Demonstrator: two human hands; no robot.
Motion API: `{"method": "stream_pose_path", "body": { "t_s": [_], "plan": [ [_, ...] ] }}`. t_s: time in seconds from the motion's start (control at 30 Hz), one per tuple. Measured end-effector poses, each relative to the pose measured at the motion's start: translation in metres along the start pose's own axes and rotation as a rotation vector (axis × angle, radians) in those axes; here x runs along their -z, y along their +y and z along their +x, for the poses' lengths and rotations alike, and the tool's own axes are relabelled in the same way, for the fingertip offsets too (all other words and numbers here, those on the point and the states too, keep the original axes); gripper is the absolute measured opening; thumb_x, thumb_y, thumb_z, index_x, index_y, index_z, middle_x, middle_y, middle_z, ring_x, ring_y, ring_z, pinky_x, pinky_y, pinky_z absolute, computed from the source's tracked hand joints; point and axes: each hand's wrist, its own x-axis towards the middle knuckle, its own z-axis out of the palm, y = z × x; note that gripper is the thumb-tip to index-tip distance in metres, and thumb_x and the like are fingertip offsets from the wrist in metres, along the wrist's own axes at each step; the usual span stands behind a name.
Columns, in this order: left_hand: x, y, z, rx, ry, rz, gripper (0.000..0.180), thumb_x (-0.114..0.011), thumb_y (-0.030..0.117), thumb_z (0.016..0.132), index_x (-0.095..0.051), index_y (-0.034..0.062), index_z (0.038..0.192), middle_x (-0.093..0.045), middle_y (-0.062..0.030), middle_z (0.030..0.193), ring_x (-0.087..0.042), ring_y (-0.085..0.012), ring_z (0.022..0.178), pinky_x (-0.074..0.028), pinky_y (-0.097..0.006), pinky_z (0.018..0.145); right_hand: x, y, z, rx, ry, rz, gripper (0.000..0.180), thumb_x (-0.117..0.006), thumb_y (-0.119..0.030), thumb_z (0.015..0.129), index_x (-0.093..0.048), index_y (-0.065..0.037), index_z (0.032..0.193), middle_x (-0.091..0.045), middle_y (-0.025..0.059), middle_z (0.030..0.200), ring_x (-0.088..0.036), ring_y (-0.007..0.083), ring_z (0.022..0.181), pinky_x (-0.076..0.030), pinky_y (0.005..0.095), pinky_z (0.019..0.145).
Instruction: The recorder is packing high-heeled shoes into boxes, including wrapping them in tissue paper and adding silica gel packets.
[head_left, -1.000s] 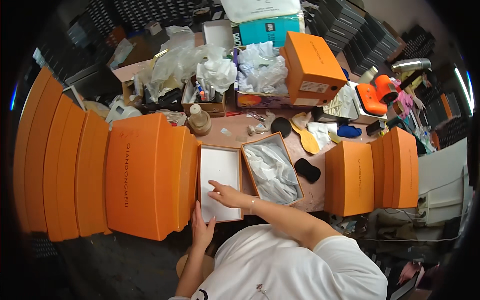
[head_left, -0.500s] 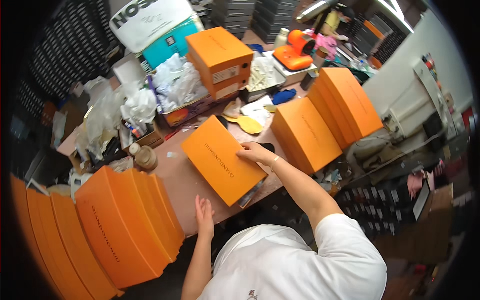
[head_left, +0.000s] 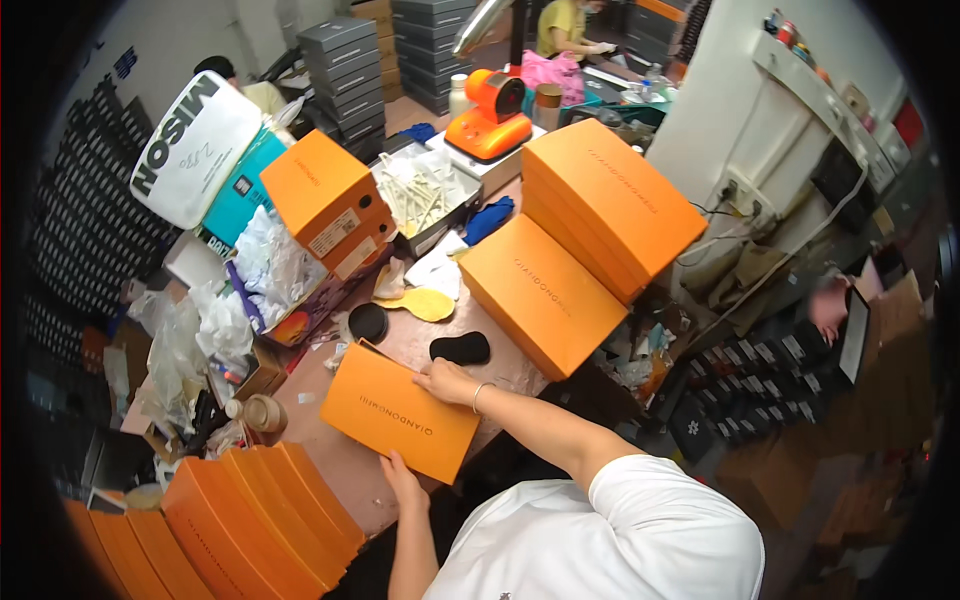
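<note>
An orange shoebox (head_left: 395,415) with dark lettering lies tilted at the near part of the pink worktop (head_left: 345,485). My right hand (head_left: 450,385) grips its far right edge, thumb and fingers closed on the lid side. At the near edge my left hand (head_left: 404,484) holds the box, its fingertips against the side and partly hidden. Just beyond my right hand lies a black, rounded, waisted pad (head_left: 460,349). A round black object (head_left: 368,322) sits behind the box, beside a yellow cloth-like piece (head_left: 422,303).
Stacked orange shoeboxes stand at right (head_left: 560,300) and near left (head_left: 255,520). Farther back are another orange box stack (head_left: 318,195), a tray of pale sticks (head_left: 425,205) and an orange device (head_left: 490,118). Crumpled plastic bags (head_left: 215,325) crowd the left; a co-worker (head_left: 565,30) is behind.
The box has turned and come lower and left in the view, with my right hand still on it. My left hand, open and apart before, now touches its near edge. The head view has shifted.
</note>
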Motion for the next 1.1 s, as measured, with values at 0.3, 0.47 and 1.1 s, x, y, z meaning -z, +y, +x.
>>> {"method": "stream_pose_path", "body": {
  "t_s": [0.3,0.47,1.1],
  "plan": [
    [0.016,0.023,0.033,0.292,-0.045,-0.035,0.070,-0.048,0.055,0.093,-0.036,0.0042,0.141,-0.040,-0.0130,0.143,-0.032,-0.0264,0.133,-0.030,-0.041,0.108,-0.012,0.019,0.014,0.020,-0.193,0.246,0.051,-0.054,-0.048,0.089,-0.058,-0.012,0.126,-0.051,0.0302,0.124,-0.052,0.0413,0.116,-0.043,0.0427,0.097],
    [-0.017,0.039,-0.019,0.186,-0.244,-0.503,0.070,-0.045,0.059,0.093,-0.032,0.0117,0.144,-0.039,-0.0103,0.144,-0.038,-0.0279,0.131,-0.033,-0.044,0.109,0.037,-0.024,-0.082,0.353,-0.131,0.084,0.081,-0.067,-0.044,0.081,-0.029,-0.017,0.147,-0.020,0.0327,0.144,-0.024,0.0450,0.136,-0.027,0.0433,0.111],
    [-0.450,0.115,-0.109,0.269,-0.970,0.034,0.091,-0.035,0.076,0.085,-0.017,0.0152,0.150,-0.014,-0.0109,0.155,-0.006,-0.0316,0.144,-0.008,-0.062,0.110,0.521,0.065,-0.138,0.030,0.470,-0.332,0.051,-0.043,-0.046,0.096,-0.060,-0.003,0.118,-0.063,0.0177,0.116,-0.059,0.0308,0.107,-0.044,0.0354,0.093]
  ]
}}
